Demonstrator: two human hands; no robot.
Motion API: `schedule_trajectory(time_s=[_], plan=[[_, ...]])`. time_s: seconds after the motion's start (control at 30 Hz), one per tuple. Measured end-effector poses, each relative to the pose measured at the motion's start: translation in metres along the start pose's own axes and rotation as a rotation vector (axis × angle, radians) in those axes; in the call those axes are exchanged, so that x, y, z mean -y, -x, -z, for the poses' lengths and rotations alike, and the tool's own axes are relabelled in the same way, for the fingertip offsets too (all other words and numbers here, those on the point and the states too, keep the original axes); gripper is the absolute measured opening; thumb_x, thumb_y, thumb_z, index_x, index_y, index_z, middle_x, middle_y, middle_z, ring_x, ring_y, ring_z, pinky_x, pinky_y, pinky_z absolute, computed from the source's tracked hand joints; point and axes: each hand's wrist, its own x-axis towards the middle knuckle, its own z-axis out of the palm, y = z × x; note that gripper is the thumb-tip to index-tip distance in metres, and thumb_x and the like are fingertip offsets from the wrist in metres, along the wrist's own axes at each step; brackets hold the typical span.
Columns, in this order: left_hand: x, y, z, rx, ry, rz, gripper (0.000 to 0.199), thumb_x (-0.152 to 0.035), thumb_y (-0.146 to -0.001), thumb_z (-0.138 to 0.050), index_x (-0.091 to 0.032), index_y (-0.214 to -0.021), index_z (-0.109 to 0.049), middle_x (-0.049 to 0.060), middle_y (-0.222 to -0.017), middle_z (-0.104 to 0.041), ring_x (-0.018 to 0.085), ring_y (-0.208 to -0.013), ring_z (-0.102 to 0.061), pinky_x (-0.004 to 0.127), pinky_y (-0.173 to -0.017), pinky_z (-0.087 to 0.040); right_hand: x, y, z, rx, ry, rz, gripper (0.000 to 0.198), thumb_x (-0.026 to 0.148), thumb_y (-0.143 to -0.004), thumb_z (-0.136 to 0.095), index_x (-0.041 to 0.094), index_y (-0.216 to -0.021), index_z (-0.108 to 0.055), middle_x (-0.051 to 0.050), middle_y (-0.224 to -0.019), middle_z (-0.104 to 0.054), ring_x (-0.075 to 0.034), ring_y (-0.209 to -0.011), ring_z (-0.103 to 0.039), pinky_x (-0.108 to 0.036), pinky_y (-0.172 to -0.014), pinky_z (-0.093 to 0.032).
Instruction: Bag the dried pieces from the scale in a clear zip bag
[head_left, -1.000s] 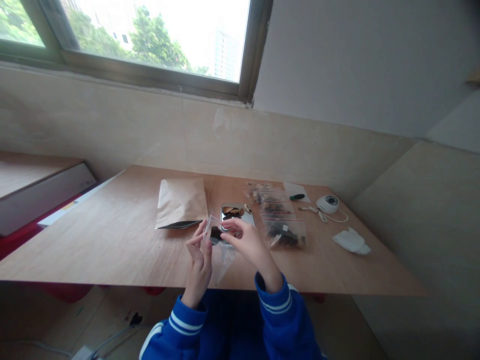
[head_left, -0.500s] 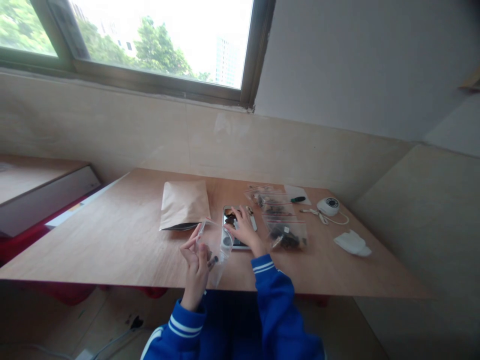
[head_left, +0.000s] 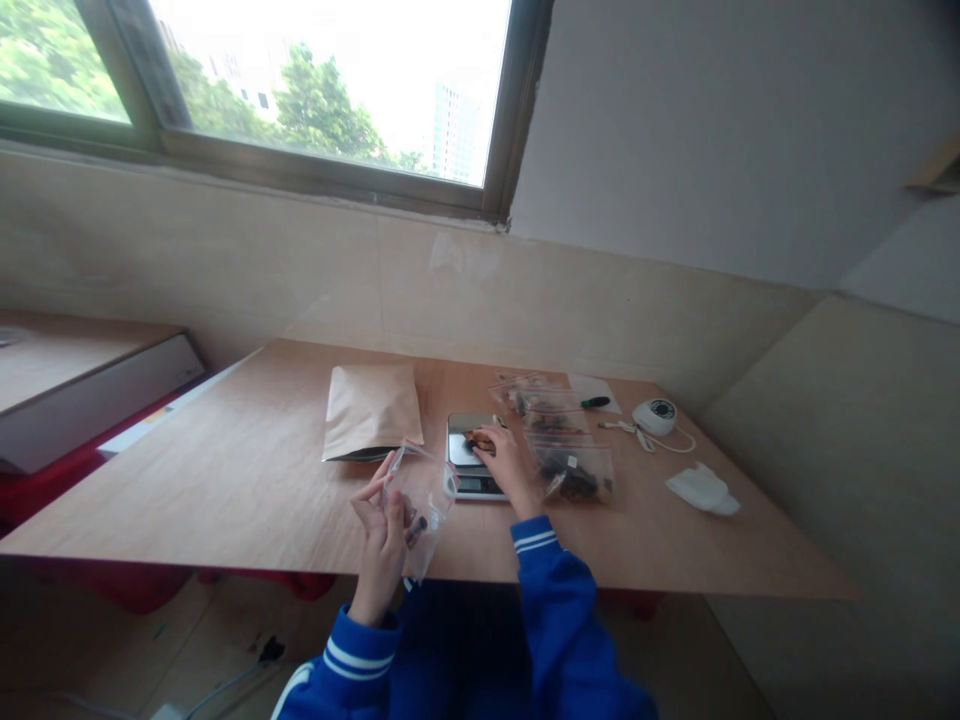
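My left hand [head_left: 380, 535] is closed on a clear zip bag [head_left: 431, 505], which hangs tilted over the table's front edge with a few small dark pieces inside. My right hand [head_left: 502, 458] is over a digital kitchen scale [head_left: 457, 430] with a shiny plate and a dark display. Its fingers are drawn together round some brown and dark pieces [head_left: 476, 440] on the right half of the plate; their kind is too small to make out. The left half of the plate shows bare metal.
A brown paper pouch [head_left: 373, 405] lies left of the scale. To the right are several filled zip bags [head_left: 577, 475], a green-handled screwdriver [head_left: 596, 402], a white dome camera [head_left: 655, 417] with its cable, and a crumpled white tissue [head_left: 703, 488]. The wooden table [head_left: 225, 480] meets the wall behind.
My right hand has closed its spread fingers and gathered the brown pieces toward the right of the scale plate. My left hand has shifted slightly left and down with the zip bag.
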Motion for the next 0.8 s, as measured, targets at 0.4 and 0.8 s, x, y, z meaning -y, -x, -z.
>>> schedule_trajectory(time_s=[0.4, 0.8], plan=[[-0.006, 0.004, -0.003, 0.063, 0.02, 0.068, 0.036, -0.047, -0.083, -0.057, -0.023, -0.105, -0.041, 0.004, -0.094, -0.065, 0.014, -0.075, -0.065, 0.029, -0.065, -0.055, 0.002, -0.011, 0.016, -0.077, -0.188, -0.09, 0.026, 0.021, -0.075, -0.064, 0.019, -0.101, -0.07, -0.008, -0.099, -0.074, -0.022, -0.09, -0.069, -0.038, -0.085, -0.053], [-0.002, 0.009, -0.016, 0.123, -0.01, -0.029, 0.03, -0.049, -0.088, -0.05, -0.023, -0.1, -0.04, 0.014, -0.143, -0.043, 0.02, -0.115, -0.056, 0.036, -0.082, -0.054, 0.092, 0.027, 0.038, -0.084, -0.969, -0.363, 0.036, 0.038, -0.07, -0.076, 0.018, -0.099, -0.07, -0.006, -0.1, -0.073, -0.021, -0.096, -0.066, -0.035, -0.091, -0.049]])
